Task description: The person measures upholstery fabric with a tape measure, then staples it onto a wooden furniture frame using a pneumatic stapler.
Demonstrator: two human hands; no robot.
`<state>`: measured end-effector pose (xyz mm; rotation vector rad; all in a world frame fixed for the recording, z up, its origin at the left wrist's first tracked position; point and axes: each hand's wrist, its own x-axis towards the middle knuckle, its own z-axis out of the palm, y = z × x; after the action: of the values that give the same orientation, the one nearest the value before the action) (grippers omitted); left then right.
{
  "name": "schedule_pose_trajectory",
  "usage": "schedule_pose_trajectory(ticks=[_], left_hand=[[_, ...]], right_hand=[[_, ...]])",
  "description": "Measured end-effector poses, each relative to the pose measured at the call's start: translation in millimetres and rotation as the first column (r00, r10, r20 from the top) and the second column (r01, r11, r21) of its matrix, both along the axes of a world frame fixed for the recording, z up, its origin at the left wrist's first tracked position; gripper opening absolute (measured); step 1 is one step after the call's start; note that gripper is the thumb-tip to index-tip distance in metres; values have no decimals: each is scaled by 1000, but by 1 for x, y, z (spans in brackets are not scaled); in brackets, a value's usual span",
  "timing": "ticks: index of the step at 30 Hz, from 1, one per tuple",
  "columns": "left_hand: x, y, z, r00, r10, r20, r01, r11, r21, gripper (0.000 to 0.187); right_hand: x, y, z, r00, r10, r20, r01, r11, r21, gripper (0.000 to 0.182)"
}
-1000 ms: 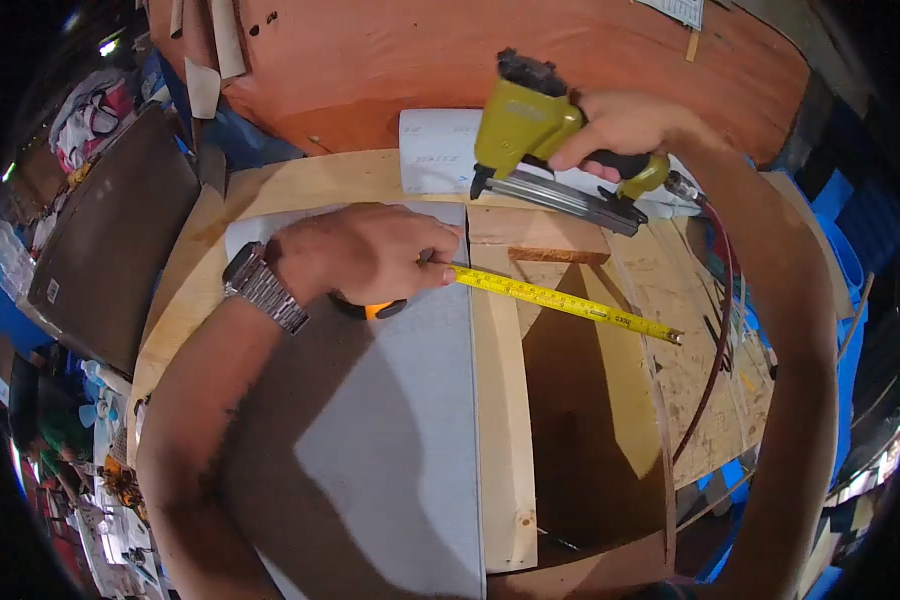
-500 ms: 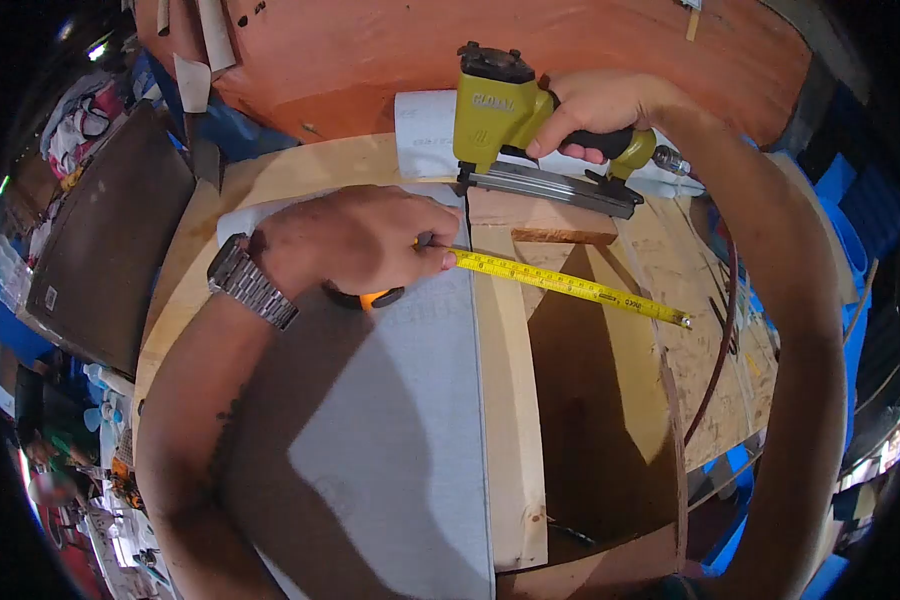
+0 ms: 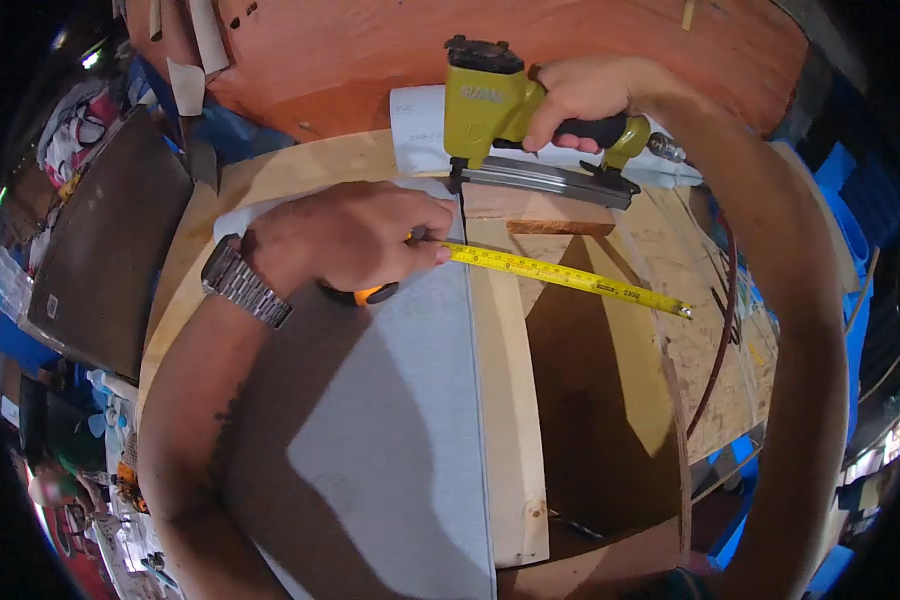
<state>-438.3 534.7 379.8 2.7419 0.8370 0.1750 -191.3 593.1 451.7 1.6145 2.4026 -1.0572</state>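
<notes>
My left hand (image 3: 375, 235), a metal watch on its wrist, is closed round a tape measure (image 3: 370, 295). The yellow tape blade (image 3: 570, 279) runs out to the right over the opening in a wooden frame (image 3: 515, 420). My right hand (image 3: 585, 100) grips the handle of a green nail gun (image 3: 482, 105). The gun's nose is down at the frame's top piece, by the edge of the grey sheet (image 3: 390, 400); whether it touches is hard to tell. A hose fitting sits at the gun's rear.
An orange-brown surface (image 3: 370, 60) spans the far side. A dark brown panel (image 3: 110, 240) leans at the left. Scissors (image 3: 730, 315) and a dark red hose (image 3: 718, 380) are at the right. A person (image 3: 65, 490) is at the lower left.
The nail gun and my right hand have shifted slightly left and up in view. My left hand and the tape have moved slightly left; both grips are unchanged.
</notes>
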Motion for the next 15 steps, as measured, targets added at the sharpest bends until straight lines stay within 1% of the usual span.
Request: schedule_pose_trajectory(ticks=[3,5,6,8,9,11,13,14,15], left_hand=[[2,-4,10,996,38,-84,-39,999,-13,21],[6,-13,16,983,95,-160,-97,995,-5,21],[3,-13,18,993,66,-100,-60,997,58,22],[-9,-12,12,1000,-5,27,1,989,150,23],[-15,-20,13,997,44,58,-49,993,103,25],[-21,-40,24,985,141,97,-143,990,6,29],[-21,-80,54,968,245,-52,-250,960,-122,27],[-21,-96,61,948,291,-125,-310,934,-179,25],[-24,-99,57,953,289,-95,-303,932,-201,25]], right_hand=[[7,-10,3,995,-100,-24,102,992,80,23],[43,-18,15,992,-95,-84,105,987,119,23],[66,-27,21,990,-91,-107,105,986,133,23],[105,-68,31,945,-291,-147,316,929,191,21],[139,-81,27,960,-213,-182,262,914,310,22],[203,-115,18,964,-192,-187,261,827,499,30],[225,-176,23,919,-353,-174,393,807,440,37],[229,-203,25,883,-443,-156,470,830,299,39],[239,-216,20,889,-443,-117,456,831,319,38]])
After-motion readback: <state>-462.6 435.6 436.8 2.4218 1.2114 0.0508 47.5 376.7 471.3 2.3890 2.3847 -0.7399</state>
